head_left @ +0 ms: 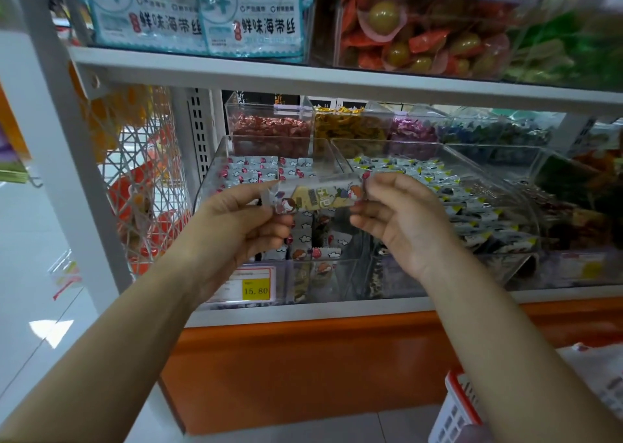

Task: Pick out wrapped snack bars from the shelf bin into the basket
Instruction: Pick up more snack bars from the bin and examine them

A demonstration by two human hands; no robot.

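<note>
1. Seen from the person's head, both bare arms reached forward to a shop shelf (303, 309). One wrapped snack bar (320, 199) was held level between the two hands, in the air just in front of the clear shelf bin (340, 275).
2. The left hand (242, 220) pinched the bar's left end between thumb and curled fingers (259, 191). The right hand (397, 220) pinched the right end the same way, and neither hand held anything else.
3. Holding it by both ends kept the wrapper stretched flat and face-up. This was probably done so the print could be checked before the bar went into the basket.
4. The bar was slim and oblong in a glossy wrapper with clear crimped ends. It had a pale yellow middle panel with dark lettering and small cartoon figures with reddish-brown hair at each side.
5. Behind and below it, the bin was packed with similar bars in pale wrappers with cloud and red-dot patterns. A yellow price label (255, 289) reading 15.80 sat on its front.
6. A neighbouring bin (488, 206) to the right held packets in white, black and yellow wrappers.
7. The basket (456, 405), red-rimmed with white slats, sat low at the right, well apart from the bar. Its inside was out of view, so the bar had yet to be carried down to it.
</note>
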